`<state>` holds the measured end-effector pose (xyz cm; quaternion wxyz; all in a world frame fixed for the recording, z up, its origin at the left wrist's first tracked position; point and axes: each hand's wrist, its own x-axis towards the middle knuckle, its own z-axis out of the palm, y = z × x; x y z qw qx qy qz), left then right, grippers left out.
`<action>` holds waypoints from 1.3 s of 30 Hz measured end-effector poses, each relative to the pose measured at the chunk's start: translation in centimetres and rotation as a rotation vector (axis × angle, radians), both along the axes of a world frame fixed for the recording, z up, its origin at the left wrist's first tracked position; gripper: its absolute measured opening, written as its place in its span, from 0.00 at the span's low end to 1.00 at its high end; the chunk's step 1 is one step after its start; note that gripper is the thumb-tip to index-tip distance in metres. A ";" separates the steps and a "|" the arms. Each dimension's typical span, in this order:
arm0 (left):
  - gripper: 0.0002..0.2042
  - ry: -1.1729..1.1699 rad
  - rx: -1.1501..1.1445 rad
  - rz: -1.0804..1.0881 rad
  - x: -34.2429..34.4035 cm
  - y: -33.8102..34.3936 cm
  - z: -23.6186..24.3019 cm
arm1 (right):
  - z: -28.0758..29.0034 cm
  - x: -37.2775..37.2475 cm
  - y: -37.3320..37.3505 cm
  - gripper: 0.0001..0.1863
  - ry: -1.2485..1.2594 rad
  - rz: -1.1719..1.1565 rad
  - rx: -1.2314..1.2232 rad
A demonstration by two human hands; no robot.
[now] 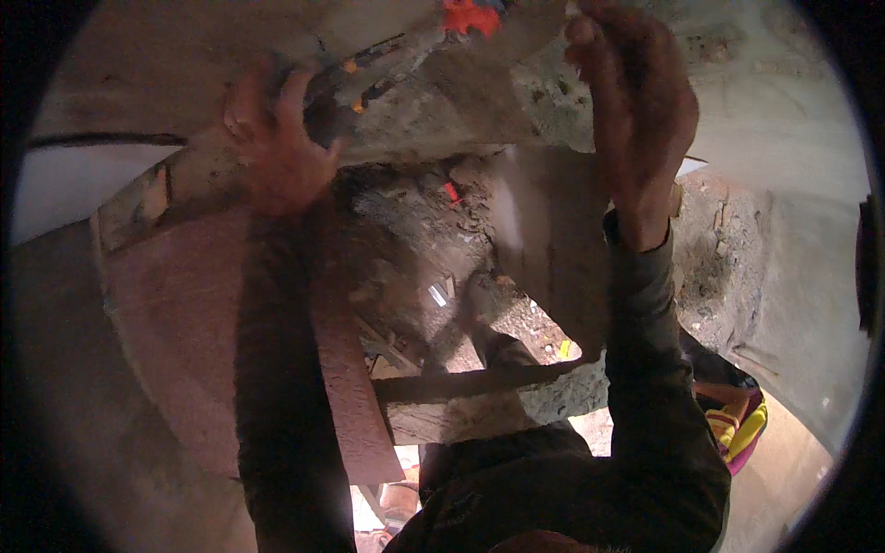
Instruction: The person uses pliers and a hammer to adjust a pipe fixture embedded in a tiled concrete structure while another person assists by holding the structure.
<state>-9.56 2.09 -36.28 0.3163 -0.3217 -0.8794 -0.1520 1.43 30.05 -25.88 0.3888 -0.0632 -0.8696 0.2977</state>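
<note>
Both my arms, in dark sleeves, reach up to a rough grey wall surface (461, 106). My left hand (281, 147) is a little blurred, its thumb and fingers spread apart beside a dark, slender item with orange tips (355, 88). I cannot make out what that item is, and nothing shows held in this hand. On the right, my right hand (641, 111) is raised with its fingers bent and drawn together near the wall. Whatever its fingertips may hold is hidden. Between the hands, at the top, sits an orange-red piece (470, 17) against the wall.
A reddish board (184, 313) slants at the left. Below my hands, a thick wooden plank (498, 405) crosses in front of my body. Rubble (406, 221) with a small red piece (452, 192) lies beneath. A yellow and magenta bag (751, 429) is at the lower right.
</note>
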 end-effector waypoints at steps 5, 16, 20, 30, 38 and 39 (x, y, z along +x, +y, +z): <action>0.49 -0.045 0.021 -0.031 -0.2 -0.4 -0.2 | 1.7 0.0 -1.1 0.11 0.185 -0.014 0.036; 0.47 0.011 0.059 -0.030 0.0 0.4 0.7 | -2.7 4.0 5.0 0.09 -0.125 0.069 0.074; 0.48 -0.127 -0.033 0.063 0.3 0.3 1.2 | -4.1 4.0 3.2 0.10 -0.314 -0.020 0.005; 0.44 -0.044 0.024 -0.032 0.4 -0.2 1.7 | -1.1 -1.8 -2.3 0.07 0.063 0.031 0.146; 0.42 0.085 0.102 -0.074 0.0 -0.1 1.0 | 0.2 -3.8 -3.7 0.04 0.053 0.014 0.277; 0.42 0.091 0.099 -0.068 0.0 -0.2 1.0 | 0.1 -4.1 -3.8 0.04 0.077 0.021 0.245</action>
